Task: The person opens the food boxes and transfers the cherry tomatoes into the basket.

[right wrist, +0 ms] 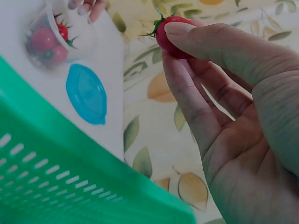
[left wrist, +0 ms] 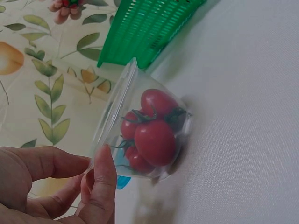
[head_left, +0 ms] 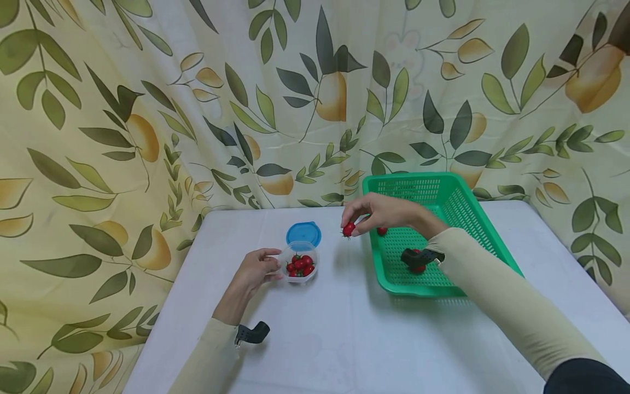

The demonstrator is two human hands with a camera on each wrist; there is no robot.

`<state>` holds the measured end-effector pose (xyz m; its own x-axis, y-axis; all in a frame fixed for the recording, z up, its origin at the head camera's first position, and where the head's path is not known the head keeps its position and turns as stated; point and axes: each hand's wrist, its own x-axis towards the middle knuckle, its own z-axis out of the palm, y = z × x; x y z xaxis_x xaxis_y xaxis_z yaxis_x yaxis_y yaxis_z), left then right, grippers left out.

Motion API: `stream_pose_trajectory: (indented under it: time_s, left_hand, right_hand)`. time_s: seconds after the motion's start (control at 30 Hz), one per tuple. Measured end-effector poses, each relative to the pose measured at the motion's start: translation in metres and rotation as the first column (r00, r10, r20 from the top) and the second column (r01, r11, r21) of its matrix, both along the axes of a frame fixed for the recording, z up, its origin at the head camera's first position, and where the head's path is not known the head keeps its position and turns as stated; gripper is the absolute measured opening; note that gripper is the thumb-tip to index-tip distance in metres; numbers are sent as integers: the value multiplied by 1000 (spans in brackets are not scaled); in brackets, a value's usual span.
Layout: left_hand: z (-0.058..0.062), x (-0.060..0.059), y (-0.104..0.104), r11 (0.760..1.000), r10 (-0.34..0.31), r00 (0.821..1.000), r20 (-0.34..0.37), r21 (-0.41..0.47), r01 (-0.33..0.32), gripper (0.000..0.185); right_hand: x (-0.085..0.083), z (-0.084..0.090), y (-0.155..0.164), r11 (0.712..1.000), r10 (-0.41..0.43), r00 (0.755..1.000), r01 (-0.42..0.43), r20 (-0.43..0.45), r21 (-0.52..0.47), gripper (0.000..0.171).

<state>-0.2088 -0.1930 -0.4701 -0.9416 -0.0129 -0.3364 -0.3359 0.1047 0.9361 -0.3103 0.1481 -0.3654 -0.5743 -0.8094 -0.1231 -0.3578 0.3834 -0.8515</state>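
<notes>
Right hand pinches a cherry tomato; left hand grips the unlabelled clear cup.

A white tabletop carries a round blue lid, which lies flat near its back edge. Behind the tabletop hangs a cream curtain printed with green leaves and yellow lemons.

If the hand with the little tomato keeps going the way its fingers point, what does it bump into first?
Probably the clear tub of tomatoes. The right hand pinches a tomato and points left and slightly down over bare table. Its height is hard to judge, so it might pass above.
</notes>
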Motion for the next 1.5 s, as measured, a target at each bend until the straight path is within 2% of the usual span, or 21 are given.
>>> stream_pose_trajectory:
  time_s: [0.23,0.53,0.67,1.0,1.5]
  left_hand:
    - [-1,-1,0,1000,3,1000,-4,-4,-3,41]
    - [0,-1,1,1000,10,1000,5,-6,-10,41]
    - [1,-1,1,1000,10,1000,12,-2,-10,42]
    - [2,0,1,1000,-2,1000,-6,3,2,41]
    - [0,-1,1,1000,6,1000,4,-12,-6,41]
  right_hand:
    - [-2,-4,17,999,-34,999,34,-16,10,26]
    - [-5,-5,41,998,-61,998,61,2,-28,30]
    - [-7,-5,50,997,-59,998,59,7,-49,26]
    - [-7,-9,71,998,-44,998,42,-42,-48,22]
    - [-10,-18,102,991,-135,990,134,-33,-17,24]
